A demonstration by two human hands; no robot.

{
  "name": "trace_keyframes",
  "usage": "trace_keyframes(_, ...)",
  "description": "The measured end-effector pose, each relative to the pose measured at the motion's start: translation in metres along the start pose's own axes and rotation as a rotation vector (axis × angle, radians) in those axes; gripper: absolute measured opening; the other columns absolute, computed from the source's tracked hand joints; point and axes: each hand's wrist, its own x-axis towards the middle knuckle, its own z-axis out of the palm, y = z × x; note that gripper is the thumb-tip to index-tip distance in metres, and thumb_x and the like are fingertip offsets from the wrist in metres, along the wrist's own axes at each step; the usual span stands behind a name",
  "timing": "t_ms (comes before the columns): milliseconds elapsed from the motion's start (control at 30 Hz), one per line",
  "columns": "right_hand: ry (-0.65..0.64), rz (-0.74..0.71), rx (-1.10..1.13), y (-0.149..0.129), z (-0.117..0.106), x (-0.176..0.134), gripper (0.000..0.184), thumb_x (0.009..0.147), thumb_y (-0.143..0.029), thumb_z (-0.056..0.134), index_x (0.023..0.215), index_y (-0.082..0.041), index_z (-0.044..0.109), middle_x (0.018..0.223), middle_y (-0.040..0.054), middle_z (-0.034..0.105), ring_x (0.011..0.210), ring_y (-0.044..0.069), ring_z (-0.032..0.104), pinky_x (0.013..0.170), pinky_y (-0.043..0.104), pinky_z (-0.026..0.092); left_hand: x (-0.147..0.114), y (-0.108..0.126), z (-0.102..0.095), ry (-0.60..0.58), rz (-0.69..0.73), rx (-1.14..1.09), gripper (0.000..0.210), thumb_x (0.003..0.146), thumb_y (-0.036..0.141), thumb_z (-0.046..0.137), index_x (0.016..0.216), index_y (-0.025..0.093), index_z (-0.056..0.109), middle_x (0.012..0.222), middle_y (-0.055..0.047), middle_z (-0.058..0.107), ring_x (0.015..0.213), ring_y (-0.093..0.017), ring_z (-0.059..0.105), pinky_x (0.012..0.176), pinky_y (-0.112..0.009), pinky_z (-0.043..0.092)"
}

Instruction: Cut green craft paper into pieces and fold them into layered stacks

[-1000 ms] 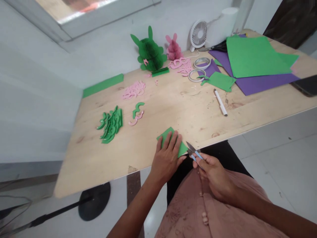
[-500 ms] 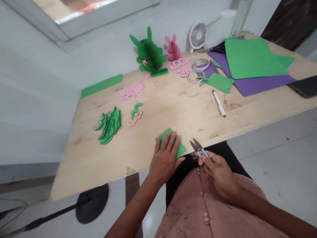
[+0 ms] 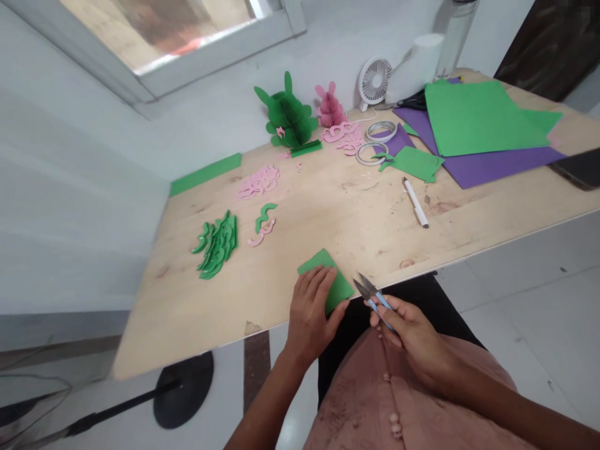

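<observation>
My left hand (image 3: 312, 309) lies at the table's front edge with bent fingers on a green paper piece (image 3: 341, 290), its thumb at the near side, gripping the paper. Part of that piece is hidden beneath the fingers. In my right hand (image 3: 412, 331) is a pair of thread snips (image 3: 377, 301) with light blue handles; the dark blades are apart and point toward the paper. Left of my left hand are a wavy green cutout (image 3: 263, 215) and a wavy pink cutout (image 3: 262, 234). A pile of green cutouts (image 3: 219, 247) sits farther left.
Pink cutouts (image 3: 259, 182) lie behind. A green paper rabbit (image 3: 291, 122), a pink one (image 3: 332, 109) and a small fan (image 3: 375, 81) stand along the wall. Tape rolls (image 3: 372, 154), a white pen (image 3: 415, 202), green sheets (image 3: 473, 119), purple sheets (image 3: 487, 170) and a phone (image 3: 581, 169) are rightward.
My left fingers have drawn back and bent over the green paper, uncovering more of it. The snips in my right hand have shifted slightly left, closer to the paper. The camera view has tilted up slightly.
</observation>
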Motion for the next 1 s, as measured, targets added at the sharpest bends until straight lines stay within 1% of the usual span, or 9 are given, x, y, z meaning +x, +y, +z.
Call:
trace_keyframes(100,-0.004,0.007,0.005,0.0004,0.0000,-0.0011,0.033,0.080,-0.048,0.059,0.079,-0.015,0.060,0.071,-0.0005,0.056,0.042,0.002,0.026,0.045,0.024,0.017,-0.0016,0.0009,0.0007,0.038,-0.006,-0.010,0.049,0.084,0.029,0.057,0.129,0.016,0.043,0.120,-0.014,0.060,0.119,-0.027,0.051,0.099,-0.047,0.042)
trace_keyframes(167,-0.008,0.013,0.008,0.0006,0.0000,-0.0023,0.034,0.080,-0.048,0.058,0.079,-0.015,0.059,0.071,-0.0006,0.056,0.042,0.002,0.025,0.044,0.024,0.016,-0.0023,0.0009,0.0012,0.059,0.000,-0.009,0.048,0.084,0.029,0.058,0.128,0.016,0.045,0.118,-0.014,0.061,0.118,-0.027,0.052,0.098,-0.047,0.043)
trace_keyframes(267,-0.013,0.023,0.013,0.0007,0.0004,-0.0042,0.033,0.079,-0.049,0.059,0.080,-0.016,0.059,0.072,-0.0004,0.056,0.042,0.003,0.027,0.044,0.024,0.015,-0.0029,0.0006,0.0013,0.081,-0.001,-0.015,0.044,0.084,0.028,0.059,0.125,0.017,0.048,0.115,-0.013,0.063,0.115,-0.027,0.055,0.097,-0.047,0.044)
trace_keyframes(467,-0.026,0.049,0.025,0.0006,0.0026,-0.0057,0.036,0.075,-0.051,0.062,0.086,-0.017,0.060,0.069,-0.0006,0.057,0.042,0.004,0.028,0.042,0.023,0.018,-0.0041,0.0011,0.0008,0.130,-0.018,-0.070,0.034,0.083,0.021,0.058,0.116,0.019,0.054,0.111,-0.011,0.065,0.111,-0.024,0.058,0.094,-0.044,0.048)
trace_keyframes(700,-0.032,0.021,-0.046,-0.0002,0.0038,-0.0058,0.035,0.077,-0.052,0.058,0.075,-0.017,0.058,0.068,-0.0013,0.055,0.041,0.004,0.027,0.041,0.022,0.017,-0.0047,0.0022,0.0038,0.174,-0.025,-0.106,0.020,0.082,0.016,0.058,0.102,0.019,0.059,0.105,-0.009,0.067,0.109,-0.022,0.060,0.095,-0.046,0.048)
trace_keyframes(867,-0.045,0.033,-0.089,0.0035,0.0021,-0.0045,0.037,0.078,-0.052,0.055,0.065,-0.017,0.055,0.067,-0.0010,0.054,0.040,0.004,0.025,0.040,0.023,0.015,-0.0041,0.0026,0.0040,0.176,-0.037,-0.121,0.016,0.081,0.016,0.059,0.097,0.019,0.060,0.105,-0.009,0.067,0.108,-0.023,0.060,0.095,-0.046,0.048)
trace_keyframes(1000,-0.050,0.039,-0.101,0.0039,0.0018,-0.0047,0.037,0.078,-0.052,0.055,0.065,-0.017,0.055,0.067,-0.0012,0.055,0.040,0.004,0.026,0.040,0.023,0.015,-0.0042,0.0030,0.0040,0.176,-0.043,-0.117,0.015,0.081,0.016,0.058,0.096,0.019,0.060,0.105,-0.009,0.068,0.108,-0.023,0.060,0.095,-0.046,0.048)
